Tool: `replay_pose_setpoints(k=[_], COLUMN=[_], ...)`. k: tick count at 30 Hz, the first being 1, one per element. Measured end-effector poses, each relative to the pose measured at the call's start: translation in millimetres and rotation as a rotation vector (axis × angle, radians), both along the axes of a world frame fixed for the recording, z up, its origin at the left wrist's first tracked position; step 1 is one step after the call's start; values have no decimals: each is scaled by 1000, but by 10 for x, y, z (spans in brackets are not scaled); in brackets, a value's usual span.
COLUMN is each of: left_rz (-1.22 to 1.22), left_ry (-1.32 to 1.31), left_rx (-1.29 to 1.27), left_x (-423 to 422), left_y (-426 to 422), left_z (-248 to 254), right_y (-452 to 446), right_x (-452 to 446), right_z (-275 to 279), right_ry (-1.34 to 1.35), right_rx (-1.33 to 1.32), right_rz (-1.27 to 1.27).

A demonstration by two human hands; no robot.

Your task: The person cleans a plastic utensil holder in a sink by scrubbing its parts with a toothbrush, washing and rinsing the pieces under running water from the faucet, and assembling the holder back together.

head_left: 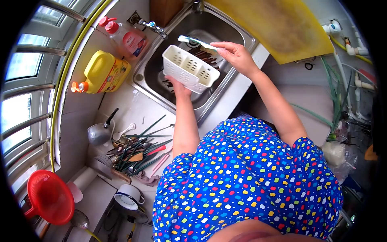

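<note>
Over the metal sink (153, 80), my left hand (177, 86) grips a white perforated plastic holder (189, 68) with several compartments from below, its openings tilted toward me. My right hand (238, 58) is closed on the handle of a toothbrush (199, 42), whose white bristled head is just above the holder's far rim, apart from it. Brown chopsticks (205, 56) lie in the sink behind the holder, partly hidden by it. A tap (153, 26) is mounted at the sink's upper left.
Chopsticks and utensils (137, 155) are heaped on the counter (125, 107) at lower left. Nearby stand a yellow jug (107, 74), a pink-capped bottle (131, 40), a white enamel mug (127, 197) and a red strainer (50, 197). A yellow board (282, 28) is beyond the sink.
</note>
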State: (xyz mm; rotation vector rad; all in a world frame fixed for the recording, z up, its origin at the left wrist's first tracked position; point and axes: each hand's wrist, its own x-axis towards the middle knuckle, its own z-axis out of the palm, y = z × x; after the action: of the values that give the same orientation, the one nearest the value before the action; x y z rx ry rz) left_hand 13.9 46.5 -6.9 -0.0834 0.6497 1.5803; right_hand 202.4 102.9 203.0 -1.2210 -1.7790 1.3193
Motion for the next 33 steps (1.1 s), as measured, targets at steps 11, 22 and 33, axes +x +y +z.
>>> replay_pose_setpoints(k=[11,22,33], left_rz=[50,55,71], left_ry=[64,49,82], left_rx=[56,42,68], left_x=[31,87,67], left_y=[-130,-220,-200], left_z=[132,327,290], right_y=[-417,-629,-659], right_x=[-290,-801,-800], right_z=[353,118,207], right_ry=[-738,-1006,-1061], right_rx=[420,474,468], right_rz=[306,649,698])
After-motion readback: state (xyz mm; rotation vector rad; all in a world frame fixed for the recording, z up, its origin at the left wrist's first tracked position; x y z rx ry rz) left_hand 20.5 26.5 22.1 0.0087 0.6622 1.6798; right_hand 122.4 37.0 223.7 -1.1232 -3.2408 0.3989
